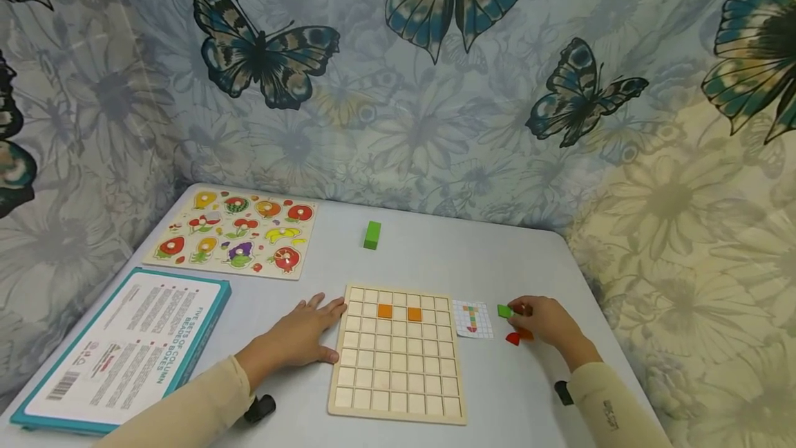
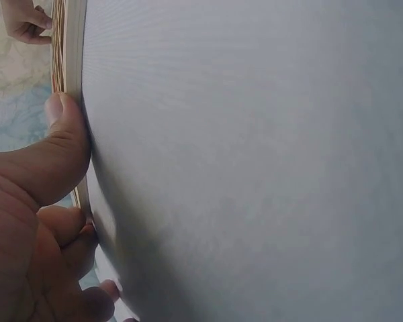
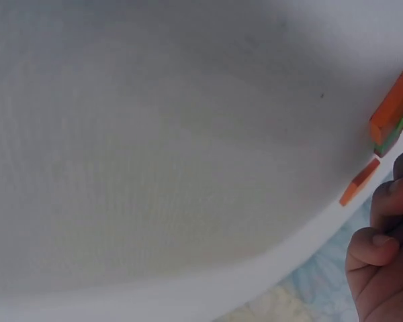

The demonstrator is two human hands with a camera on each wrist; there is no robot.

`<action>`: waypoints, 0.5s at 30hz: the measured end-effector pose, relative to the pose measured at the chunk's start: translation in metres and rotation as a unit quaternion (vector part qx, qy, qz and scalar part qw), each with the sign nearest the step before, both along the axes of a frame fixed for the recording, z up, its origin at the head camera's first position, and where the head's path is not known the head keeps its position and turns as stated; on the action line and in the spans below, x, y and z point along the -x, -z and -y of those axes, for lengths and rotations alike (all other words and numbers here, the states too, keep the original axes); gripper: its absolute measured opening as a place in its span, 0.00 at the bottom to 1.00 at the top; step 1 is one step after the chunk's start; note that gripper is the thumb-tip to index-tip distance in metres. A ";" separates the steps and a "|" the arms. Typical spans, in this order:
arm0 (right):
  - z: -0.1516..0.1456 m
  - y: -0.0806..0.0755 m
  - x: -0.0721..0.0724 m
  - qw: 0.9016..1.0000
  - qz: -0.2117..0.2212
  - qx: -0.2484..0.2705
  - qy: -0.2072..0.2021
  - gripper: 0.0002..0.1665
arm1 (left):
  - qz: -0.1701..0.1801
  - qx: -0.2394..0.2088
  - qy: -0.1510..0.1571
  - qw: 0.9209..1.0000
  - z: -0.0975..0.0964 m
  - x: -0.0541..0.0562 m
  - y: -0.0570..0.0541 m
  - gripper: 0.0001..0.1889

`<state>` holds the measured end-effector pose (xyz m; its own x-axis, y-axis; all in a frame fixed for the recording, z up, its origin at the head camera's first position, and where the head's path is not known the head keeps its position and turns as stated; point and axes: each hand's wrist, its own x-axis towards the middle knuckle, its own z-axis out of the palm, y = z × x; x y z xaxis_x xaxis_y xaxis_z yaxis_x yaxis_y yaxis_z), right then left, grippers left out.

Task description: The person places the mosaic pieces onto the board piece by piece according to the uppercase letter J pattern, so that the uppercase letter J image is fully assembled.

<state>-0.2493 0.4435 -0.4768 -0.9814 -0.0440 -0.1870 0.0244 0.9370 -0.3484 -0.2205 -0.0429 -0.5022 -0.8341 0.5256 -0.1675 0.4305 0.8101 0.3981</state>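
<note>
My left hand [image 1: 305,330] lies flat with spread fingers at the left side of a wooden grid board [image 1: 398,372]. Its thumb and fingertips touch the board's edge, as the left wrist view also shows. Two orange square tiles [image 1: 385,311] sit in cells of the board's second row from the far side. To the right, the bent fingers of my right hand [image 1: 547,321] pinch one end of a green tile [image 1: 504,310]. Under and beside that hand are a red piece [image 1: 513,339] and an orange piece [image 3: 393,106].
A small pattern card [image 1: 474,319] lies against the board's right edge. Farther back stands a green block [image 1: 372,235]. At left are a fruit puzzle board [image 1: 233,234] and a teal-edged box [image 1: 124,344]. A patterned cloth wall [image 1: 410,144] borders the table.
</note>
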 end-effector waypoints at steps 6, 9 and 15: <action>0.001 0.002 0.001 1.000 -0.022 0.002 -0.006 0.19 | 0.004 -0.002 -0.002 1.000 -0.001 -0.002 0.000 0.49; 0.014 0.000 0.002 0.999 -0.046 0.013 -0.009 0.18 | 0.007 -0.003 0.002 1.000 -0.002 -0.002 0.000 0.49; 0.081 -0.010 0.004 0.995 -0.064 0.037 -0.061 0.16 | 0.006 0.024 0.002 1.000 -0.004 -0.003 -0.004 0.48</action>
